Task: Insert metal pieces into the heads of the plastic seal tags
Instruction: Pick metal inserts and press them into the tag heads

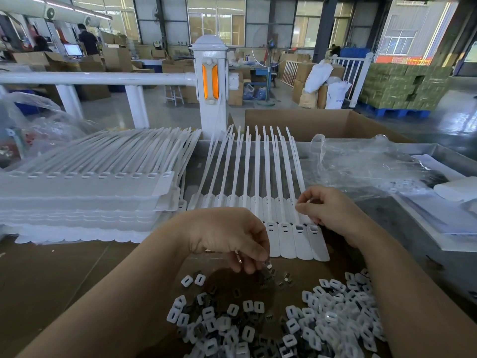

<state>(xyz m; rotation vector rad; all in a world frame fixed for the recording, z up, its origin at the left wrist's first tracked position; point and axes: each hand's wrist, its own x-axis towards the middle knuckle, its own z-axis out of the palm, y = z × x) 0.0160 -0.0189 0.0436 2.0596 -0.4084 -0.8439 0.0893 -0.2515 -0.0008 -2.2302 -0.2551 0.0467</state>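
At a factory counter [64, 267], a worker's left hand [227, 236] pinches a small metal piece [268, 267] in curled fingers above the near heap of inserts [322, 313]. The right hand [333, 210] pinches a head in the row of white seal tags [291, 236] just beyond. The pieces look light, stiff and easily fumbled, best nipped by their edges.

White seal tags [299, 236]; white, perhaps grey-backed inserts [247, 306]; brown cardboard [64, 275].
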